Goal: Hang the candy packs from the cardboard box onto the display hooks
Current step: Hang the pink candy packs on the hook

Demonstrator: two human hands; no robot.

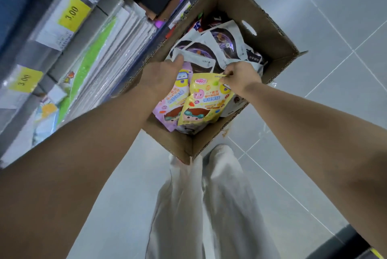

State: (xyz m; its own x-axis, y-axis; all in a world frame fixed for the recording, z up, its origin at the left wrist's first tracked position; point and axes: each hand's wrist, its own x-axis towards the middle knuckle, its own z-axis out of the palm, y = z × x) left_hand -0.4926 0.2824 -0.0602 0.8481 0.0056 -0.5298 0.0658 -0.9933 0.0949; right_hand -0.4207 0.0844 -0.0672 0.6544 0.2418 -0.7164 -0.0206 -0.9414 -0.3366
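The yellow candy pack (206,101) lies tilted in the cardboard box (261,22), its top edge pinched by the right hand (240,77), fingers curled. The left hand (161,76) reaches in over a purple pack (167,108), thumb against glossy white pouches (211,43); its fingers are hidden, so its grip cannot be told. Both forearms stretch down into the corrugated box.

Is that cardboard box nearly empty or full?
Fairly full: candy packs in overlapping layers hide the box floor; the right hand pinches a yellow pack.

Fingers of the left hand (161,76) vanish among the white packs (202,62), grip unclear. The right hand (240,76), pinching the yellow candy pack (206,101), hides its top corner. Print on the shelf label (62,24) is blurred.
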